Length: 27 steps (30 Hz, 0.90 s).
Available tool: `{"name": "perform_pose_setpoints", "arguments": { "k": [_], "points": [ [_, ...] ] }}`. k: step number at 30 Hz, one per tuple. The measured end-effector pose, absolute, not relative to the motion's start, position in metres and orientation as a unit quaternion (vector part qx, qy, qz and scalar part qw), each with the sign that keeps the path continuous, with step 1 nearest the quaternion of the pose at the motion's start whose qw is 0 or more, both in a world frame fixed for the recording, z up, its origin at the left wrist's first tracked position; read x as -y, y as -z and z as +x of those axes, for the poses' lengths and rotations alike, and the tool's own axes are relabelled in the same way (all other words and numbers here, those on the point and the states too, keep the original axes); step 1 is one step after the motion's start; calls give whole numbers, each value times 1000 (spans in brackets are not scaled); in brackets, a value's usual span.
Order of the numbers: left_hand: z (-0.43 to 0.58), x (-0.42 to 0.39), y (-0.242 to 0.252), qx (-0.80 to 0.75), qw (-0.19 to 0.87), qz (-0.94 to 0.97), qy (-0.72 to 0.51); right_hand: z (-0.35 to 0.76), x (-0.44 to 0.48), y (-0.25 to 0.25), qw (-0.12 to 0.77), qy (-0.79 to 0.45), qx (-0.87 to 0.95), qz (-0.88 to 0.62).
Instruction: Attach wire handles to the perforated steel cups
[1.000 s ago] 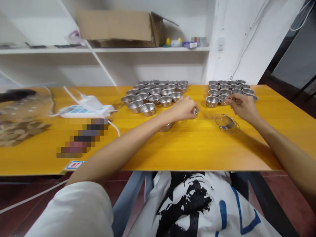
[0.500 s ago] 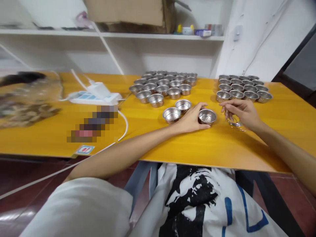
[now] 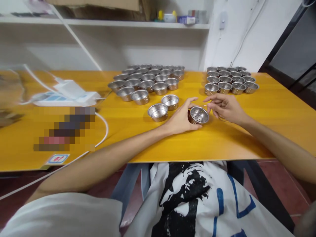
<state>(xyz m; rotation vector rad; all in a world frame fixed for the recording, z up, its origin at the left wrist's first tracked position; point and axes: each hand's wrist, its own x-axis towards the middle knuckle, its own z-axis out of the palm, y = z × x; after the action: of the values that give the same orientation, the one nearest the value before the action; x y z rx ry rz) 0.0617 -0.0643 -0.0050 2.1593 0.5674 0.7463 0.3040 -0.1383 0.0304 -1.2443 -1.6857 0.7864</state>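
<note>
My left hand (image 3: 181, 117) grips a small round steel basket (image 3: 199, 115) with a perforated bottom, fingers behind it and thumb along its near side. The basket is tilted toward me, just above or on the table. To its right, my right hand (image 3: 225, 108) pinches a thin piece of metal wire (image 3: 205, 105), its tip close to the basket's rim. Part of a wire loop (image 3: 224, 120) shows below the right hand; most of it is hidden. Left of my left hand stand two more baskets, one nearer (image 3: 158, 113) and one behind (image 3: 170, 102).
Several rows of like baskets (image 3: 148, 86) fill the back of the yellow table (image 3: 158, 144). Another block of them (image 3: 225, 87) stands at the back right. A white power strip (image 3: 66, 98) with plugs and a white cable (image 3: 106, 126) lie at left. A shelf (image 3: 103, 23) runs behind.
My right hand has moved the wire to the basket's rim. My left hand has tilted the basket toward me. The view has swung a little to the right.
</note>
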Motion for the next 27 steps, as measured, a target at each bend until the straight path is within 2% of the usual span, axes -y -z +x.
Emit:
{"name": "perform_pose_setpoints", "arguments": {
  "k": [7,20,27],
  "points": [
    [63,74,0,-248,286,867,-323,300,139,-24,401,-357,644,-545],
    [63,79,-1,-249,183,895,-322,294,135,-15,487,-411,586,-501],
    [61,82,-2,-215,159,911,-314,290,140,-20,468,-274,620,-568]
  ]
}}
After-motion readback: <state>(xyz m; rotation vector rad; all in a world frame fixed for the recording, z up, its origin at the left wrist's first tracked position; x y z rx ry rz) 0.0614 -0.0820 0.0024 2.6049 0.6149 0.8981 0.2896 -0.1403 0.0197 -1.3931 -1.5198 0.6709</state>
